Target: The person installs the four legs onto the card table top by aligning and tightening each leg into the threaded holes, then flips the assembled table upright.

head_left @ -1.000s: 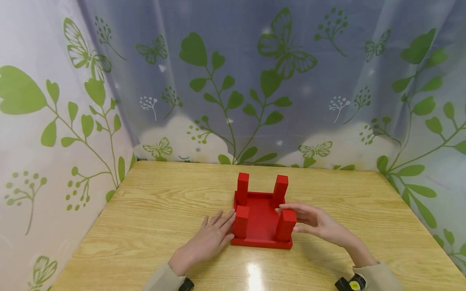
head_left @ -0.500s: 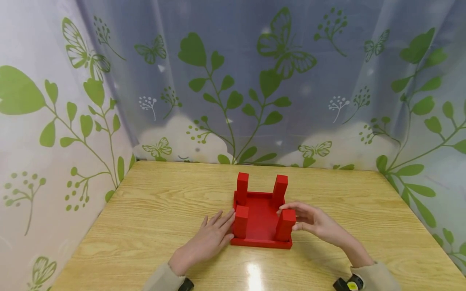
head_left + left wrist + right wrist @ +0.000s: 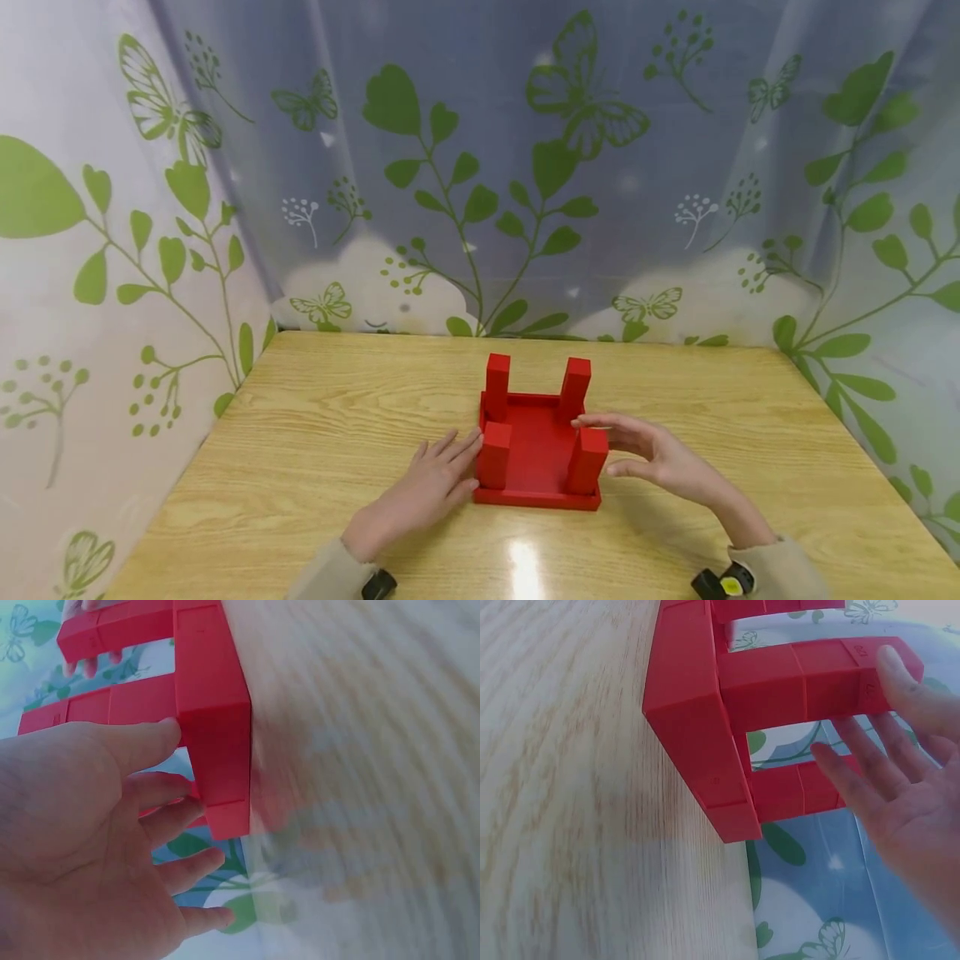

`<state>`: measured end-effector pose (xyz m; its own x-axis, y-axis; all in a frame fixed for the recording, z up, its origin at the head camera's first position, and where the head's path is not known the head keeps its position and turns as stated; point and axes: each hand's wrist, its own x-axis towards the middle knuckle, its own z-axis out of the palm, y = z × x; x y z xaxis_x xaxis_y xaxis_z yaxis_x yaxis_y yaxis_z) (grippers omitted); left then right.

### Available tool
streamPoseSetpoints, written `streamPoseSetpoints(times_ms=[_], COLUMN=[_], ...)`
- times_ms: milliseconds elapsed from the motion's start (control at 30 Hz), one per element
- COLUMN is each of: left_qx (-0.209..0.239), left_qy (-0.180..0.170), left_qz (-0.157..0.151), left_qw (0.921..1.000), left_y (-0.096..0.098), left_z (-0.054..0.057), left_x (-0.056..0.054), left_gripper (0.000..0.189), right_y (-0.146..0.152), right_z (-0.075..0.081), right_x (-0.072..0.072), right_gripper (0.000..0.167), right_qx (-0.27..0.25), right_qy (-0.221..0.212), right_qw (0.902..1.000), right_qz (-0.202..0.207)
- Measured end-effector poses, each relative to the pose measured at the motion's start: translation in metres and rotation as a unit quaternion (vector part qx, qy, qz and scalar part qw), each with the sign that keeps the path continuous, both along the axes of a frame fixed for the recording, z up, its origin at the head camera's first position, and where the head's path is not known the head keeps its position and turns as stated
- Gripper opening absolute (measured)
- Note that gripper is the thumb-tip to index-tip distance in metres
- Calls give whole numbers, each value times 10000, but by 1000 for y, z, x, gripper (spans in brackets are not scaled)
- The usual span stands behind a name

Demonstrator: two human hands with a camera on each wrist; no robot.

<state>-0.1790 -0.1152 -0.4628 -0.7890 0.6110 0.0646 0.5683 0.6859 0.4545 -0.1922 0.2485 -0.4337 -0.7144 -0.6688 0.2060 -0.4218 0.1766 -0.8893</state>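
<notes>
A red square frame with a low rim (image 3: pixel 536 501) rests on the table, a post standing up at each corner like an upturned toy table. My left hand (image 3: pixel 423 496) lies against its left side, fingers straight; in the left wrist view the thumb (image 3: pixel 154 742) is right at the near corner. The right hand (image 3: pixel 660 458) is spread loosely about the near right post (image 3: pixel 587 461), fingers beyond it and thumb on the near side, a small gap between thumb and post in the head view. Seams and small engraved marks show on this post (image 3: pixel 825 679) in the right wrist view.
The wood-grained table (image 3: pixel 360 392) runs back to a blue and white curtain (image 3: pixel 450 250) printed with green leaves and butterflies. Similar cloth hangs at both sides. Each wrist wears a black strapped device, such as the right one (image 3: pixel 723 582).
My right thumb has drawn slightly away from the near right post, and the right fingers have lifted a little. The left hand stays against the frame, which has not visibly moved.
</notes>
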Motion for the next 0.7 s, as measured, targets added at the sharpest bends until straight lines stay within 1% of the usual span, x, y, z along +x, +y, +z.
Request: streamPoseSetpoints(times_ms=[67, 133, 233, 267, 333, 467, 533, 600, 667, 700], left_qx=[142, 368, 718, 837, 1050, 1579, 1895, 2197, 2530, 2736], left_qy=[35, 105, 170, 179, 149, -87, -273, -475, -798, -1012], left_qz=[27, 91, 279, 349, 476, 705, 847, 1063, 1284, 1395], left_qw=[9999, 9992, 9969, 9957, 9932, 9849, 9778, 9686, 9556, 9463], left_y=[-2, -4, -7, -8, -9, -5, -2, 2, 6, 7], left_z=[1, 4, 8, 9, 10, 9, 7, 5, 3, 2], left_x=[-3, -6, -10, -12, -15, -21, -24, -27, -29, -30], left_gripper=[56, 56, 55, 55, 55, 52, 49, 46, 44, 42], right_y=[3, 6, 8, 7, 6, 1, -3, -5, -8, -9], right_z=[0, 0, 0, 0, -1, -6, -9, -12, -15, -16], right_x=[0, 1, 0, -1, -2, -7, -9, -11, -13, -13], right_gripper=[58, 55, 50, 49, 47, 47, 47, 47, 47, 47], right_qx=[-44, -87, -183, -179, -132, -47, -46, -41, -53, -38], right_qy=[-118, -259, -422, -412, -384, -547, -678, -762, -840, -867], right_qw=[9999, 9991, 9965, 9956, 9935, 9876, 9841, 9811, 9782, 9767], right_qz=[-109, -324, -703, -821, -1060, -1468, -1643, -1776, -1900, -1963])
